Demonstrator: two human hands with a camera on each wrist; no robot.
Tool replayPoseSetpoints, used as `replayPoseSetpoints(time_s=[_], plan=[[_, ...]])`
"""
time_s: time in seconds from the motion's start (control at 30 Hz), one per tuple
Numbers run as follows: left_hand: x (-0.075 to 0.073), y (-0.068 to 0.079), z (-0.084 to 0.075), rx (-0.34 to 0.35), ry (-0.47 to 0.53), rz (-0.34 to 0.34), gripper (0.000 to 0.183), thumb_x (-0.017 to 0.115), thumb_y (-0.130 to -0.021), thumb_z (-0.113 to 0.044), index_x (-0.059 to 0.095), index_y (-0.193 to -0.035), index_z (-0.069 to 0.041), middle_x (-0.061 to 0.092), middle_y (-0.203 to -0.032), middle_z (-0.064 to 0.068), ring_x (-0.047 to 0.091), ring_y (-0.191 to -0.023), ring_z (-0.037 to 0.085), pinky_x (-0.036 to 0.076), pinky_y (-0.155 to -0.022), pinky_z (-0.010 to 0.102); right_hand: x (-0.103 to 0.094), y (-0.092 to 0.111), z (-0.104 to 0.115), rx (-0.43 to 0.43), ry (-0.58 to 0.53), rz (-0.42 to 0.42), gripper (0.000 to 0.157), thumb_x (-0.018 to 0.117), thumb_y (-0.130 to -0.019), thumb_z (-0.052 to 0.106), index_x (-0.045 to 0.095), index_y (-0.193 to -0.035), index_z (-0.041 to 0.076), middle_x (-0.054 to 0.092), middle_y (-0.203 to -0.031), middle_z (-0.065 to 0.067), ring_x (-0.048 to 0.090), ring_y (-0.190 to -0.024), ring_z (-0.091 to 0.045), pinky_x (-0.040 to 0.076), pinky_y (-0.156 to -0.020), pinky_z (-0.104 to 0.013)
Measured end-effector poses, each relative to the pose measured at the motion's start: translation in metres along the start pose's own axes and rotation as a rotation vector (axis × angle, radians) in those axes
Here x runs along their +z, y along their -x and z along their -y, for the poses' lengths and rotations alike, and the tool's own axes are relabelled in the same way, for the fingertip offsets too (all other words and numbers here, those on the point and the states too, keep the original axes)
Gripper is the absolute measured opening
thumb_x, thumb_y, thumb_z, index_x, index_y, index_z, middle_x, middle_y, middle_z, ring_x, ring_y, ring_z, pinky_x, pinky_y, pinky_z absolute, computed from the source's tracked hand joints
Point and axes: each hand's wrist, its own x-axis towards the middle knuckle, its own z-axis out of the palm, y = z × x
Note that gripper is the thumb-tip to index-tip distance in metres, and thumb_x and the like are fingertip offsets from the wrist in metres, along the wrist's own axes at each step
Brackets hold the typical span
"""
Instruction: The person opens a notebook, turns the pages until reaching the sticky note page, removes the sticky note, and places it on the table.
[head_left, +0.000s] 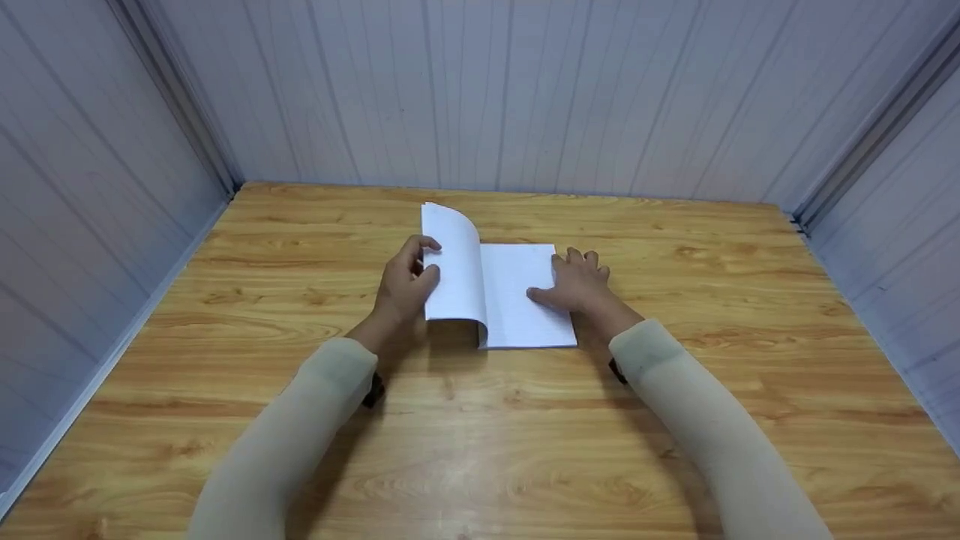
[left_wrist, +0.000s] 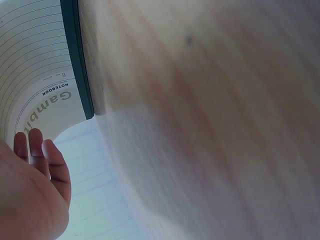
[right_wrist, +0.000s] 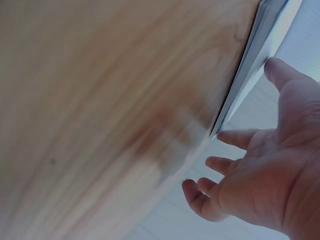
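Note:
A notebook point(head_left: 525, 307) lies spread on the wooden table, its right half flat and its left half raised and bowed. My left hand point(head_left: 405, 281) holds the raised half by its outer edge, thumb on the white page and fingers behind. From the left wrist, the lined cover point(left_wrist: 37, 60) shows "Gambit NOTEBOOK" print and a dark green spine point(left_wrist: 77, 60), with fingertips point(left_wrist: 36, 137) against it. At the right edge of the flat half rests my right hand point(head_left: 577, 285), thumb on the page and the other fingers spread past the edge. The pages' edge point(right_wrist: 245, 70) shows in the right wrist view.
The wood-grain table point(head_left: 465, 450) runs out on all sides of the notebook. Pale panelled walls stand at the back point(head_left: 465, 97), left point(head_left: 75, 187) and right point(head_left: 900, 225). Both forearms in light sleeves point(head_left: 697, 427) reach in from the front.

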Motion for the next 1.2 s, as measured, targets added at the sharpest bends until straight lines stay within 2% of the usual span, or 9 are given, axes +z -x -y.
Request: replayPoseSetpoints(time_s=[0.13, 0.37, 0.67, 0.8, 0.97, 1.2], plan=[[-0.0004, -0.0002, 0.0007, 0.019, 0.007, 0.001, 0.030, 0.049, -0.084, -0.011, 0.056, -0.111, -0.023, 0.043, -0.093, 0.002, 0.042, -0.079, 0.020, 0.037, -0.067, 0.031, 0.0007, 0.0004, 0.0004, 0.007, 0.015, 0.021, 0.095, 0.055, -0.083, 0.066, 0.029, -0.150, 0.005, 0.021, -0.155, -0.022, 0.017, -0.139, -0.044, 0.022, -0.105, -0.063], [-0.0001, -0.0028, 0.0018, 0.093, -0.063, -0.015, 0.031, 0.048, -0.083, -0.011, 0.057, -0.111, -0.018, 0.043, -0.082, 0.001, 0.043, -0.069, 0.018, 0.037, -0.061, 0.029, 0.0005, 0.0036, 0.0014, 0.006, 0.030, 0.029, 0.095, 0.052, -0.084, 0.067, 0.028, -0.150, 0.003, 0.020, -0.154, -0.024, 0.013, -0.140, -0.045, 0.020, -0.107, -0.062], [0.0007, -0.0014, 0.0012, 0.062, -0.076, -0.005, 0.030, 0.048, -0.084, -0.014, 0.057, -0.113, -0.022, 0.049, -0.095, 0.002, 0.046, -0.080, 0.020, 0.040, -0.070, 0.033, 0.0006, 0.0078, 0.0025, -0.008, 0.030, 0.041, 0.087, 0.048, -0.088, 0.064, 0.025, -0.152, 0.010, 0.020, -0.154, -0.025, 0.010, -0.140, -0.045, 0.016, -0.108, -0.062], [0.0013, -0.0017, 0.0009, 0.061, -0.083, -0.004, 0.031, 0.048, -0.084, -0.015, 0.056, -0.113, -0.023, 0.049, -0.093, 0.002, 0.046, -0.080, 0.019, 0.040, -0.070, 0.033, -0.0003, 0.0074, 0.0057, -0.021, 0.027, 0.036, 0.082, 0.049, -0.088, 0.060, 0.028, -0.152, 0.013, 0.023, -0.152, -0.025, 0.013, -0.139, -0.044, 0.018, -0.105, -0.061], [0.0008, -0.0011, -0.0001, 0.058, -0.084, 0.004, 0.031, 0.047, -0.085, -0.014, 0.055, -0.114, -0.022, 0.048, -0.091, 0.002, 0.045, -0.079, 0.020, 0.039, -0.069, 0.033, 0.0007, 0.0040, 0.0065, -0.035, 0.011, 0.003, 0.080, 0.054, -0.087, 0.058, 0.035, -0.149, 0.011, 0.030, -0.147, -0.023, 0.020, -0.132, -0.041, 0.023, -0.100, -0.056], [0.0007, -0.0009, 0.0002, 0.066, -0.076, -0.006, 0.031, 0.047, -0.084, -0.013, 0.056, -0.112, -0.022, 0.046, -0.089, 0.001, 0.043, -0.076, 0.019, 0.037, -0.068, 0.032, 0.0004, 0.0024, 0.0062, -0.057, 0.007, -0.021, 0.075, 0.057, -0.086, 0.054, 0.040, -0.145, 0.010, 0.034, -0.144, -0.022, 0.022, -0.131, -0.041, 0.025, -0.100, -0.056]])
